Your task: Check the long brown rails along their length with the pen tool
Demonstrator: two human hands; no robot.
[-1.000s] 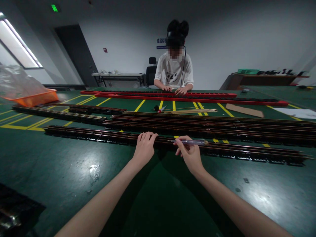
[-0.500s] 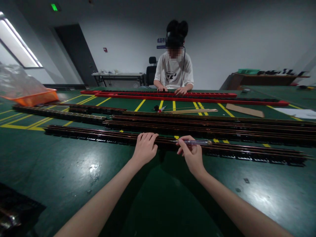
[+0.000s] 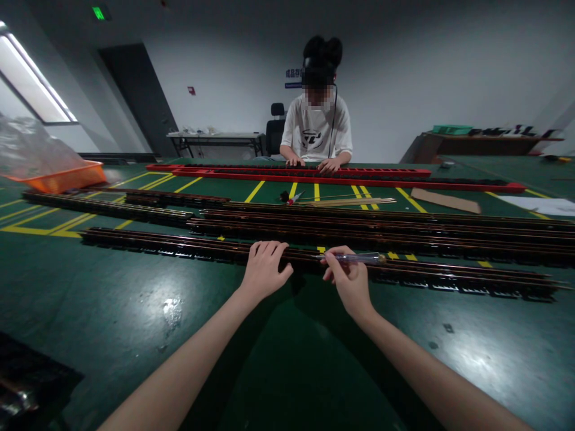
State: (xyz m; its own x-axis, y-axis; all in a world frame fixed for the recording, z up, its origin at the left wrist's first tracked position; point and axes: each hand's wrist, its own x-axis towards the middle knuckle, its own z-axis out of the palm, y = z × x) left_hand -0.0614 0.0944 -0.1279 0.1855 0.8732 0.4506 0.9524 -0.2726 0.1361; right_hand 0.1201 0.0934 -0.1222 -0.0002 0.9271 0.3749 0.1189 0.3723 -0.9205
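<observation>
A long black strip (image 3: 179, 244) with copper-coloured rods along it lies across the green table in front of me. My left hand (image 3: 266, 270) rests on it near its middle, fingers laid over the top and thumb stretched out to the right. To the right, my right hand (image 3: 348, 276) is closed around a slim screwdriver with a clear handle (image 3: 362, 258). Its thin shaft points left, toward the strip; whether the tip touches is too fine to tell. Fingertips of both hands are partly hidden.
Several similar strips (image 3: 404, 230) lie just behind. Farther back are thin sticks (image 3: 354, 202), a cardboard piece (image 3: 444, 200) and red rails (image 3: 381, 178), where a co-worker's hands (image 3: 329, 166) rest. An orange basket (image 3: 67, 178) with plastic stands left; a dark bundle (image 3: 33, 380) sits lower left.
My left thumb has spread away from the fingers, to the right. My right hand and the screwdriver have hardly moved.
</observation>
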